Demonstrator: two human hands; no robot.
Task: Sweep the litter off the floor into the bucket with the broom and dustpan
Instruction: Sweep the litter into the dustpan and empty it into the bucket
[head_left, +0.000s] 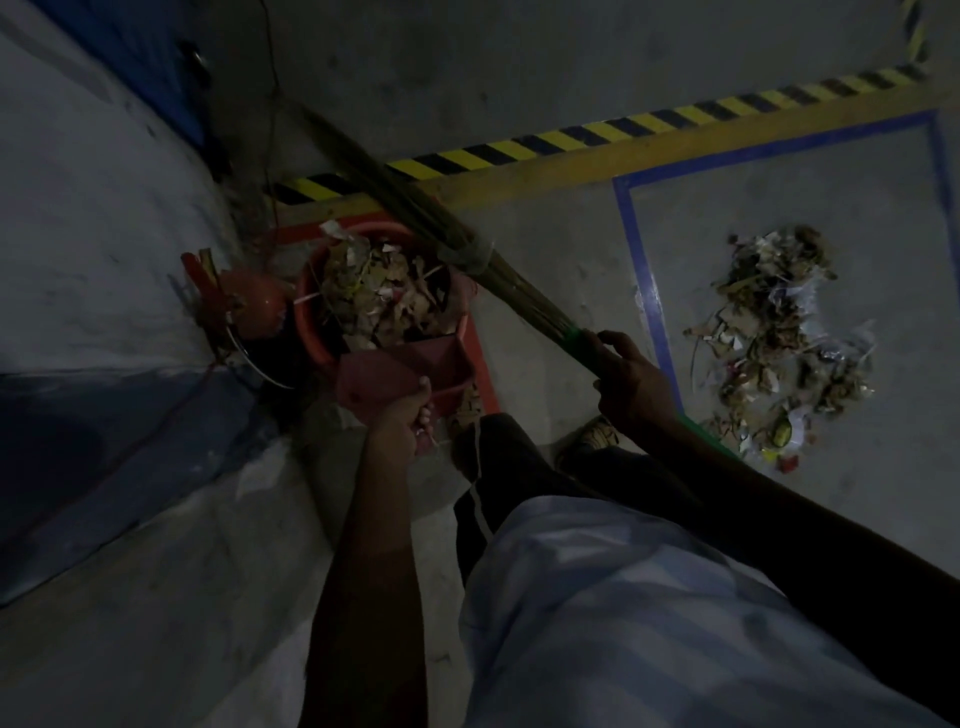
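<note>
Grey concrete floor (519, 67) has a yellow-and-black stripe (597, 132) and a blue line box (636, 249), with a pile of litter (774, 338) inside the box. Beside it stands a red bucket (311, 317) full of scraps, and the left hand (402, 421) grips the red dustpan (405, 369), tipped at the bucket's rim. The right hand (631, 379) has its fingers curled round the stick broom (441, 218), which reaches over the bucket.

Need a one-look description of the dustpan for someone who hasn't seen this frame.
Find the yellow-black hazard stripe; just below its left end stands an orange bucket heaped with litter. The dustpan is the dark red scoop tipped against the bucket's near rim, held by the left hand.
</note>
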